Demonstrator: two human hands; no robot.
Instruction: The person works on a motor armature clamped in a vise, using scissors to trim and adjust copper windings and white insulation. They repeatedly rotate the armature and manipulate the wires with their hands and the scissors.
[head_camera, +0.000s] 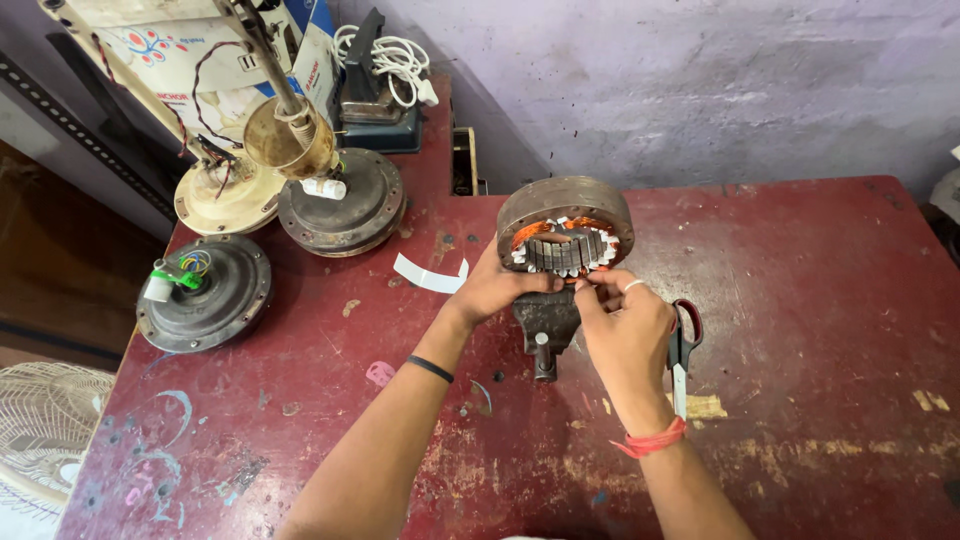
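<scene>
At frame centre, a fan stator (566, 232), a steel ring packed with copper windings, stands on edge in a small bench vise (546, 322) on a worn red table (820, 330). The left hand (500, 288) cups the ring's lower left rim, fingers curled against it. The right hand (622, 322) is pinched nearly shut at the lower windings, thumb and forefinger on something small and pale, too small to identify.

The stator looks heavy and rigid, its rusty outer rim the safe place to grip; the thin copper wire and white slot insulation appear fragile and easily nicked.

Red-handled scissors (682, 352) lie just beside the right wrist. A white paper strip (430, 274) sits left of the vise. At upper left, 3 motor housings (204, 294) crowd the table's corner below a wire-draped fan assembly (290, 135). A coiled white cord (392, 58) rests at top. Nothing blocks the hands.
</scene>
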